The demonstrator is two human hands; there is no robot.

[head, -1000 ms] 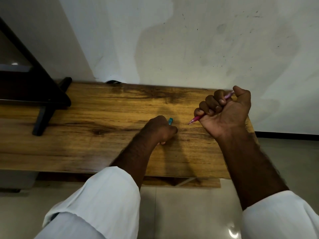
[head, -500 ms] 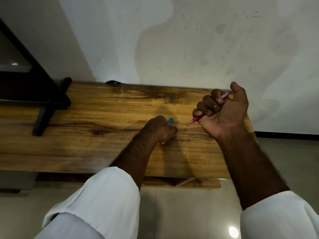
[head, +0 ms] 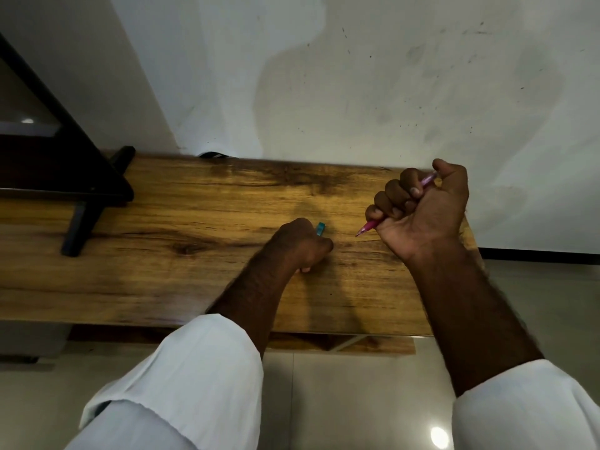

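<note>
gripping fingers: the right hand's fingers (head: 394, 198) are curled tight into a fist round a pink pen (head: 368, 226), with the thumb laid over the top end.
pink pen: it's held slantwise through the fist, tip poking out low on the left and pointed down at the wood, a short bit of the other end (head: 429, 179) seen near the thumb. whether the tip touches the wood can't be told.
right hand: the right hand (head: 422, 212) is turned palm toward the camera, raised over the right end of the table.
left fingers: they're folded under and mostly hidden behind the knuckles, so how exactly they're pinching can't be told; a small teal thing is clearly held though.
teal thing: a little teal piece (head: 320, 228) is seen sticking up out of the far side of the fist; looks like a pen cap or pen end, too small to be sure.
left hand: the left hand (head: 300, 246) is set knuckles-up on the wood, just left of the pen tip, the two hands near but apart.
table: a wooden table (head: 194, 254) with dark grain is pushed up against a scuffed white wall (head: 357, 92).
off to the left: a black stand (head: 81, 196) is rested on the tabletop, well apart from both hands.
sleeves: white sleeves (head: 201, 368) are rolled back on both forearms.
floor: shiny tile (head: 341, 401) is seen below the table edge.
</note>
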